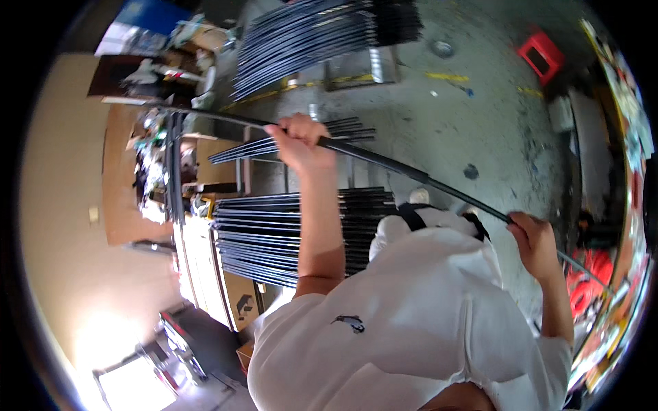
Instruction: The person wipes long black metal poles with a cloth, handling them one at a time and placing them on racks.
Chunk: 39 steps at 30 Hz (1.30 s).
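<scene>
A long, thin black rod [380, 161] slants across in front of my body, from the far left down to the near right. My left hand [301, 140] is closed around its left part, with the thumb lying along it. Further down the rod, my right hand [534, 243] grips it with bent fingers, and a thin end sticks out beyond that hand. Between the hands the rod has a thicker stretch that steps down to a thinner one. Below my left forearm lies a stack of similar black rods [257, 236], and a smaller bunch [250, 148] rests on a stand behind my left hand.
Another large pile of black rods [301, 44] lies on a frame at the far side. A red stool [541, 56] stands on the grey floor [473, 123] at the far right. Cluttered shelves run along the right edge, near a red object [588, 281]. A cardboard box [241, 301] sits at the left.
</scene>
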Available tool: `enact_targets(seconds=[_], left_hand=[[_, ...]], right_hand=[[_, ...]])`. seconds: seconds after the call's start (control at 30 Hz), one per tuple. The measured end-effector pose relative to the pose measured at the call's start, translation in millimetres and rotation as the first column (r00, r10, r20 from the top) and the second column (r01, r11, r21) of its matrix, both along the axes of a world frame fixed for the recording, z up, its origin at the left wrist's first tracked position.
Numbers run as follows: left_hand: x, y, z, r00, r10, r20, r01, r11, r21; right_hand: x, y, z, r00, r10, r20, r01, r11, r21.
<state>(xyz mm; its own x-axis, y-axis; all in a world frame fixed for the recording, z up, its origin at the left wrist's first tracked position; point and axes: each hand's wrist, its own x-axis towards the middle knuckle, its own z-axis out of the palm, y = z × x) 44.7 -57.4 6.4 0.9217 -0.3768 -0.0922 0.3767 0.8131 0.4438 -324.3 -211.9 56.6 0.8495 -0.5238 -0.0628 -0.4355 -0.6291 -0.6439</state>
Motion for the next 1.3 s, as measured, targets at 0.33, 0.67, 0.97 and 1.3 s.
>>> enact_targets(seconds=[0.33,0.67,0.97,1.3], left_hand=[[-8.6,4.9,11.6,0.993,-0.084,-0.088,0.062,0.969,-0.238],[28.8,35.8,9.7,0.996,-0.064,-0.066,0.036,0.933,-0.359],[4.8,25.0,6.6,0.984,-0.088,-0.152,0.019,0.915,-0.403],[26.8,54.4,-9.0,0.972,-0.206,-0.115,0.118,0.847,-0.518]], right_hand=[[-2.7,-1.8,-5.5,0.986,-0.020,-0.167,0.136,0.677,0.723],[-15.1,0.9,23.9,0.994,-0.011,-0.105,0.050,0.926,0.375],[11.9,16.0,46.8,0.978,0.072,-0.196,-0.009,0.953,0.302],[27.5,11.8,33.7,0.977,0.119,-0.178,-0.011,0.859,0.513]])
